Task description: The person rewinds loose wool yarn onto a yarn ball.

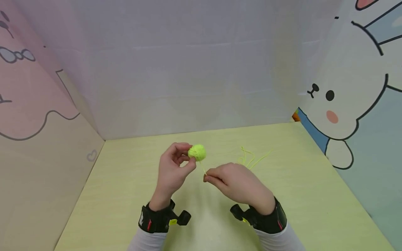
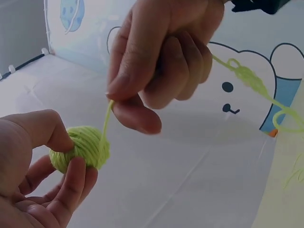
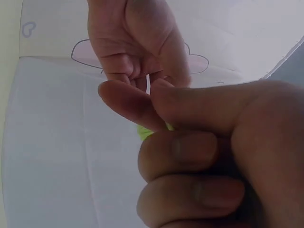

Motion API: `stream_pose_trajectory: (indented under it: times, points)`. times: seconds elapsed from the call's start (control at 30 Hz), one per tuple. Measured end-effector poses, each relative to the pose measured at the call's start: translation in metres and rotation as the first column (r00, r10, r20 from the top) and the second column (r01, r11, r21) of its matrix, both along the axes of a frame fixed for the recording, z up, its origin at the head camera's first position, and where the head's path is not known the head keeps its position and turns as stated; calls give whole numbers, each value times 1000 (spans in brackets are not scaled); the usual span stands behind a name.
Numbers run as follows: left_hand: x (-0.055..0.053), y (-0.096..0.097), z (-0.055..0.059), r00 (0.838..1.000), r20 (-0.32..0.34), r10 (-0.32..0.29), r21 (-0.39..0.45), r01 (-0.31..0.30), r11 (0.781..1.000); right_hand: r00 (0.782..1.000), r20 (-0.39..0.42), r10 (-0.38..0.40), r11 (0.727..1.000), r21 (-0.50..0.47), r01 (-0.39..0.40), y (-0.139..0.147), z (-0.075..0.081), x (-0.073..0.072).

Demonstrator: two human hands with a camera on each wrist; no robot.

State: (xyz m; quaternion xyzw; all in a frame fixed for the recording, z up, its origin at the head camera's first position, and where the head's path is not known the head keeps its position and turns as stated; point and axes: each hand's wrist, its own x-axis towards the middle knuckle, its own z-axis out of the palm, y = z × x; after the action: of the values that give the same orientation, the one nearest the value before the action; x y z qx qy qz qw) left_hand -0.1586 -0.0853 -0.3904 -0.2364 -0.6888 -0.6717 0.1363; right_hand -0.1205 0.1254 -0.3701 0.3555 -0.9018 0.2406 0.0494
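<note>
A small ball of neon yellow-green yarn [image 1: 197, 152] is held between the thumb and fingers of my left hand [image 1: 173, 170], above the table. From the ball a short taut strand [image 2: 108, 118] runs to my right hand [image 1: 240, 183], which pinches it between thumb and index finger, the other fingers curled. Beyond the right hand the loose yarn tail [image 2: 249, 80] trails away, tangled in places. In the right wrist view the ball [image 3: 144, 132] is mostly hidden behind the right fingers, with the left hand [image 3: 137, 42] behind.
Loose yarn strands [image 1: 255, 161] lie on the pale yellow tabletop [image 1: 132, 195] past the right hand. A white curtain [image 1: 194, 87] closes off the back, and panels with cartoon drawings [image 1: 342, 104] stand at both sides. Each wrist wears a black strap with a camera.
</note>
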Motion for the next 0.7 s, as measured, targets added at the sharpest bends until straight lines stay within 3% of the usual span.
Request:
stream_pose_trajectory:
  times: [0.17,0.3,0.5,0.63,0.7]
  points:
    - [-1,5,-3,995,-85,48,-119,-58,991,999,-34,33,999,-28,-34,3,4,6]
    - [4,9,5,991,-136,6,-252,-40,967,993,-122,2,994,-106,-15,9,8,9]
    - [7,7,4,978,-107,-178,-341,132,931,952,-275,-136,964,-259,63,18,9,4]
    - [19,10,22,955,-59,-291,-328,257,909,934,-312,-176,941,-332,66,21,9,-1]
    - [21,10,25,938,-44,-344,-304,316,899,932,-315,-177,932,-358,56,21,8,-4]
